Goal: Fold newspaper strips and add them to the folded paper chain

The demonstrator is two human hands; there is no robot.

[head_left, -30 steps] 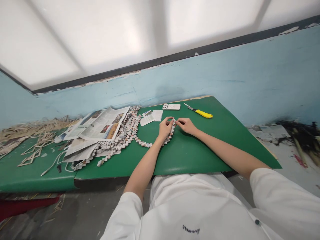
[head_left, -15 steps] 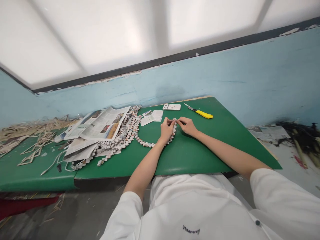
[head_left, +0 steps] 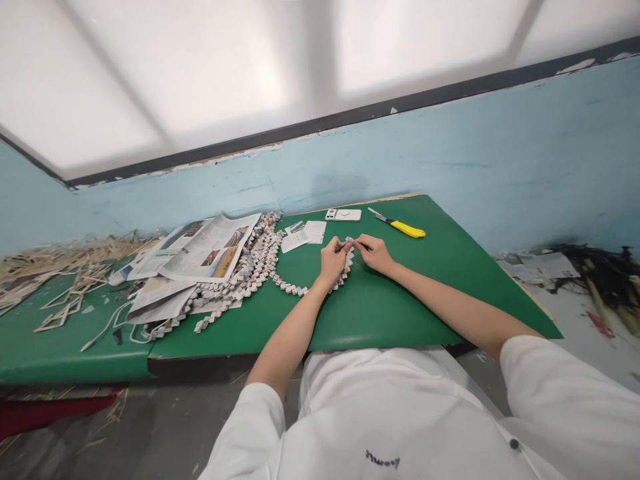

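Note:
A zigzag chain of folded newspaper [head_left: 291, 289] curves over the green tabletop from a heap of the same chain up to my hands. My left hand [head_left: 334, 261] pinches the chain close to its end, thumb and fingers closed. My right hand [head_left: 374, 253] is closed too, its fingertips meeting at the tip of the chain; how much paper lies between them is too small to make out. Part of the chain [head_left: 345, 275] shows between my wrists, and the rest there is hidden behind my left hand and forearm.
Beyond my hands lie cut paper pieces [head_left: 305, 235], a white phone [head_left: 343, 215] and a yellow-handled knife [head_left: 407, 229]. To the left are newspaper sheets [head_left: 213, 250] on the heaped chain [head_left: 260, 263], a white cable [head_left: 107, 325] and wooden strip frames [head_left: 75, 300]. A blue wall [head_left: 440, 157] stands behind the table [head_left: 425, 307].
My hands stay at the same place on the chain's end, with only a slight shift of the fingers. Everything else lies as before.

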